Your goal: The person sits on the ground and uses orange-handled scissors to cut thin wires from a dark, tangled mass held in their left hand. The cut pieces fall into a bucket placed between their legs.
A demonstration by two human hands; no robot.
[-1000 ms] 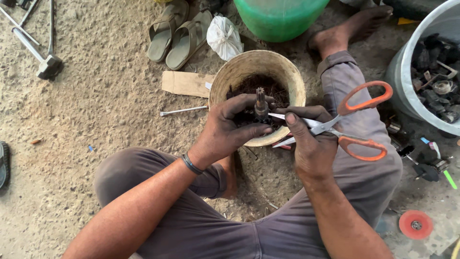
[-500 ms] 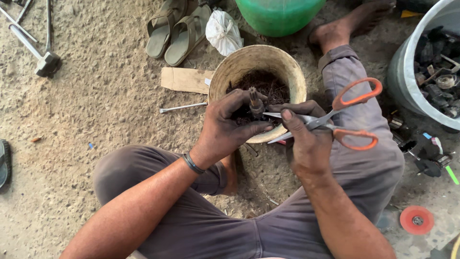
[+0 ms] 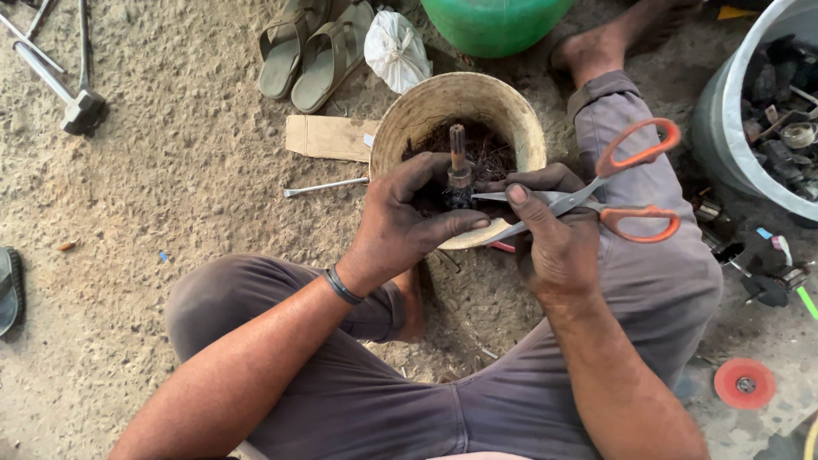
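Note:
My left hand [image 3: 407, 223] grips a small dark motor part with a rusty shaft [image 3: 457, 167] standing up from it, held over a tan bucket [image 3: 409, 119]. My right hand [image 3: 552, 230] holds orange-handled scissors [image 3: 596, 200] by the blades, near the pivot, with the blade tips touching the part beside the shaft. The handles point away to the right. The bucket holds a tangle of dark wire scraps. I sit cross-legged on sandy ground in grey trousers.
A pair of sandals [image 3: 315, 47] and a white bag [image 3: 394, 51] lie beyond the bucket, beside a green tub [image 3: 494, 21]. A white bucket of metal parts [image 3: 771, 111] stands at right. A hammer [image 3: 68, 94], cardboard piece [image 3: 328, 136], metal rod [image 3: 324, 186] and red disc [image 3: 744, 383] lie around.
Both hands with the part and scissors have shifted slightly within the view; the shaft now stands more upright. The grip is unchanged.

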